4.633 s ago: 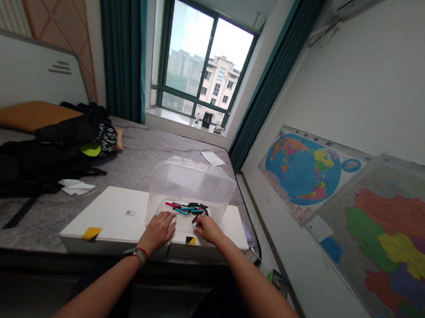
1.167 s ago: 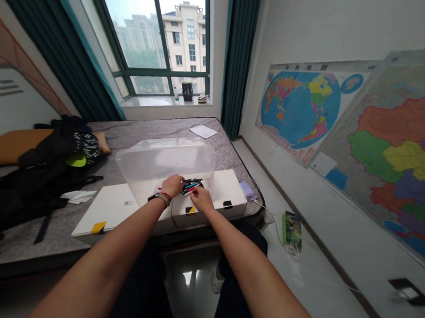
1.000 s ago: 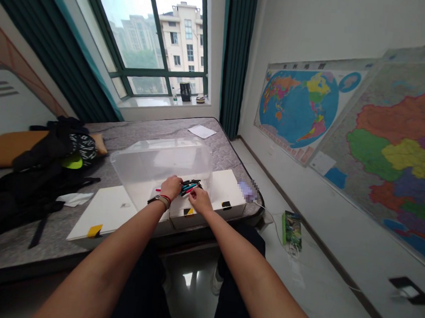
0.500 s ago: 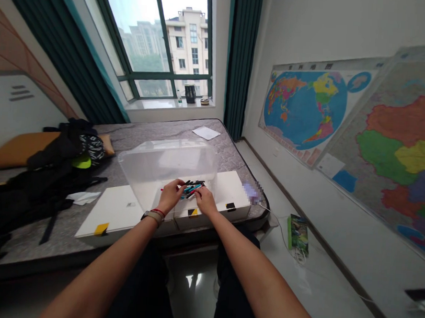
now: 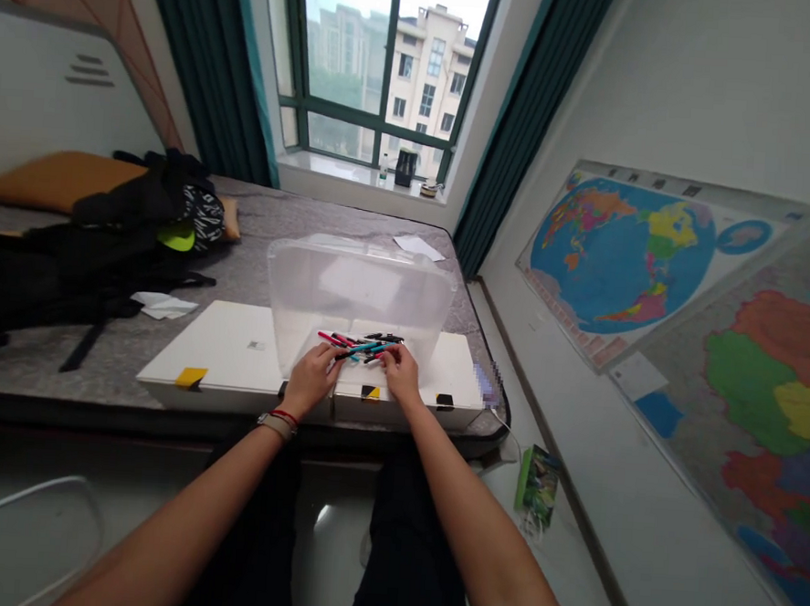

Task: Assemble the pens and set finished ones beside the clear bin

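A heap of pens (image 5: 379,338) in black, teal and red lies at the open front of a clear plastic bin (image 5: 296,283), which seems to rest on its side on white boxes. My left hand (image 5: 311,377) is closed on the dark end of a teal-and-black pen (image 5: 361,349). At that pen's teal end, my right hand (image 5: 401,374) has its fingers pinched together. The pen lies slantwise between both hands, over the heap. My fingers partly hide both of its ends.
White boxes (image 5: 217,342) with yellow-black tabs line the mattress (image 5: 260,207) edge. Black bags (image 5: 43,267) and a paper (image 5: 164,305) lie left. A cable trails off the right corner towards a green box (image 5: 537,485) on the floor.
My view has shifted, so the room sits differently in frame. The hands have moved a little apart, and a teal-and-black pen now shows plainly between them.
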`<control>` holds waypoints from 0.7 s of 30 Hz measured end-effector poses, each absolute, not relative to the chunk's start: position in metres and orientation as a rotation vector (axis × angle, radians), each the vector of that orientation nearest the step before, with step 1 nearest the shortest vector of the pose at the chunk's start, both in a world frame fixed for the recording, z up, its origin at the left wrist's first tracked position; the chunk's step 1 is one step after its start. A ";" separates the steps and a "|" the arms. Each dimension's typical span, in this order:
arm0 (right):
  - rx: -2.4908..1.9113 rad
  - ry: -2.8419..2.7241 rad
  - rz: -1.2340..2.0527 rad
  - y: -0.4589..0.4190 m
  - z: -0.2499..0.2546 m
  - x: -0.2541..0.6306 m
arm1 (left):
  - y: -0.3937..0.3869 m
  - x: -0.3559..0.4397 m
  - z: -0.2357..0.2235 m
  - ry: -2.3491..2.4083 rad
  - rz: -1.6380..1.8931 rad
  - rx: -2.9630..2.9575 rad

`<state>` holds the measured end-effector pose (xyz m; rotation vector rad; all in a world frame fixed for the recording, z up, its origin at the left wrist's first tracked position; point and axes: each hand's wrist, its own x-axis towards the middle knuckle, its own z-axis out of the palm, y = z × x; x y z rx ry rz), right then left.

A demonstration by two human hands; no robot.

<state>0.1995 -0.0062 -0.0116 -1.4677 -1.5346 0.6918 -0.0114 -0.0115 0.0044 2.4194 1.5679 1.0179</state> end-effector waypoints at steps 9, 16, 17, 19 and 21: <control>-1.085 -1.125 1.057 0.011 -0.012 0.173 | -0.009 -0.018 0.001 1.551 1.091 2.451; -0.931 -1.030 1.220 0.007 -0.012 0.161 | -0.009 -0.019 -0.001 1.534 1.056 2.546; -0.933 -1.037 1.227 0.005 -0.013 0.161 | -0.009 -0.019 -0.002 1.523 1.056 2.554; -0.955 -1.053 1.246 0.004 -0.013 0.162 | -0.009 -0.020 -0.003 1.501 1.058 2.562; -0.992 -1.068 1.259 0.004 -0.012 0.161 | -0.010 -0.020 -0.003 1.486 1.055 2.572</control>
